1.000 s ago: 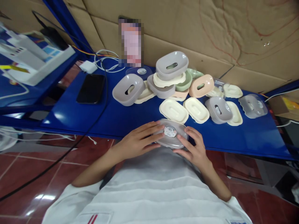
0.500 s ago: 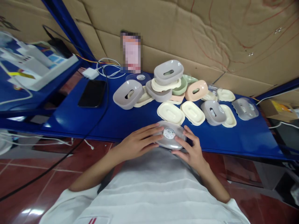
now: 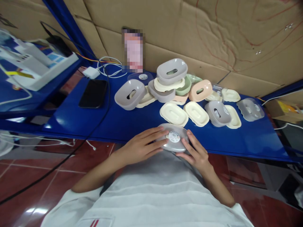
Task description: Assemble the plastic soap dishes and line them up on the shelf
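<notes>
A clear oval lid point(image 3: 174, 145) with a round sticker on top sits at the near edge of the blue table point(image 3: 78, 119). My left hand point(image 3: 139, 146) grips its left side, fingers stretched along the rim. My right hand point(image 3: 195, 153) holds its right side, fingers curled round the edge. Just beyond lie two cream oval trays point(image 3: 174, 114), side by side.
A pile of grey, cream, green and peach soap-dish parts point(image 3: 171, 78) fills the table's middle. A grey dish point(image 3: 129, 94) lies at its left, a clear lid point(image 3: 250, 109) at the far right. A black phone point(image 3: 92, 93), cables and a white charger point(image 3: 91, 72) lie at the left.
Both hands keep hold of the clear lid; it has tilted slightly and the fingers have shifted a little round its rim. The view has wobbled.
</notes>
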